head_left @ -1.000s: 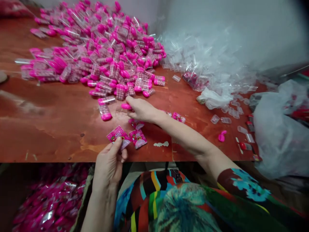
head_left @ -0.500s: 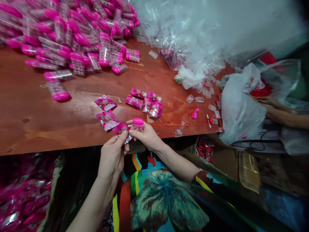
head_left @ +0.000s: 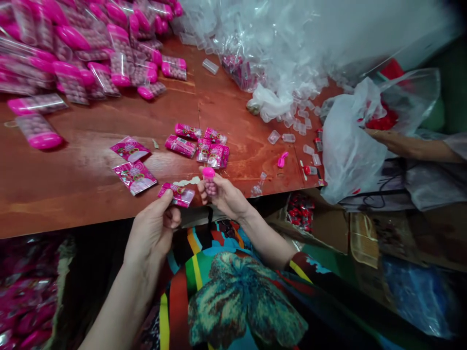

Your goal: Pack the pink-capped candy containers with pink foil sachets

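Observation:
My left hand (head_left: 155,218) pinches a flat printed pink sleeve (head_left: 178,195) at its left end, just over the table's front edge. My right hand (head_left: 228,197) holds a small clear candy bottle (head_left: 209,183) with a pink cap, upright and full of pink balls. A gap separates the sleeve from the bottle. Flat pink sleeves (head_left: 134,177) lie on the table beyond my left hand. Beyond my right hand sits a small group of sleeved pink bottles (head_left: 185,146).
A heap of pink-capped candy bottles (head_left: 76,53) covers the back left. Clear plastic bags (head_left: 270,43) and loose clear containers (head_left: 288,138) lie at the back right. At right, another person's arm (head_left: 408,143) reaches into a white bag (head_left: 353,141). A box of pink packets (head_left: 29,291) stands below left.
My hands have moved apart, separating the sleeve from the bottle. The sleeve now shows more fully. The camera view has shifted, so the table things appear further left.

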Demonstrator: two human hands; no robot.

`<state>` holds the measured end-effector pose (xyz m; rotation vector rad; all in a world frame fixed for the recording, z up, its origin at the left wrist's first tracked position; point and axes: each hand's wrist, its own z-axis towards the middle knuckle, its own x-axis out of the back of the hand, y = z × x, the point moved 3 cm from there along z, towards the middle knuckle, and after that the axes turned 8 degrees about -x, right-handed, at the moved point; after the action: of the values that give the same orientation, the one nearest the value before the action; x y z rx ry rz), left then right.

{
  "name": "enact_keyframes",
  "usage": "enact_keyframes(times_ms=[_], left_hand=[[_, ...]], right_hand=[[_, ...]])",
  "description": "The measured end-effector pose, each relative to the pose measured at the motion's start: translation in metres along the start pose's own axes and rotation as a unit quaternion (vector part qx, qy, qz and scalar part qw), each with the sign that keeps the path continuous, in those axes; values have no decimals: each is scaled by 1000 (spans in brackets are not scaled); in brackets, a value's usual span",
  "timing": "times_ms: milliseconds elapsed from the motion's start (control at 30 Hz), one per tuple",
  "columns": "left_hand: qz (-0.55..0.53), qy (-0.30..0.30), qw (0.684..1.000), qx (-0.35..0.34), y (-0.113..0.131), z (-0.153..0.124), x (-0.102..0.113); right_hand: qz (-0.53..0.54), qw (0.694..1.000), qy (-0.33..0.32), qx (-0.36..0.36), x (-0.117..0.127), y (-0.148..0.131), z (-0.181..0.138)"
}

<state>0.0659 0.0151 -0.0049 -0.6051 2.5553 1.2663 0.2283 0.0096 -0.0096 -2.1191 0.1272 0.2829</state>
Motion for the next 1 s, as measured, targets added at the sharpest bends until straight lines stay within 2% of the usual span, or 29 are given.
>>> enact_keyframes(times_ms=[67,133,200,300,367,467,567,700,833,1000], left_hand=[[-30,31,999,11,1,0,-1],[-64,45,997,21,1,-1,-2],[-95,51,994,23,1,-1,-3],[-115,52,992,31,0,-1,-4],[-117,57,991,38,-2,0,-3],[-123,61,990,37,-4,2,-3],[-124,58,990,36,-5,4,-3],[-120,44,992,13,-7,4,-2],[-59,-8,998,10,-11,2,0],[3,-82,996,47,-14,-3,-2]], right_hand=[[-17,1000,-25,-1,0,5,-8],[-87,996,-15,17,-1,12,-15],[-177,981,41,67,-2,18,-20],[-277,942,131,139,-4,21,-23],[-305,928,144,160,-7,20,-24],[-310,927,127,170,-11,20,-28],[-296,937,109,152,-14,22,-30],[-274,943,128,136,-12,23,-30],[-272,949,100,120,-14,20,-29],[-255,959,56,114,-16,20,-27]])
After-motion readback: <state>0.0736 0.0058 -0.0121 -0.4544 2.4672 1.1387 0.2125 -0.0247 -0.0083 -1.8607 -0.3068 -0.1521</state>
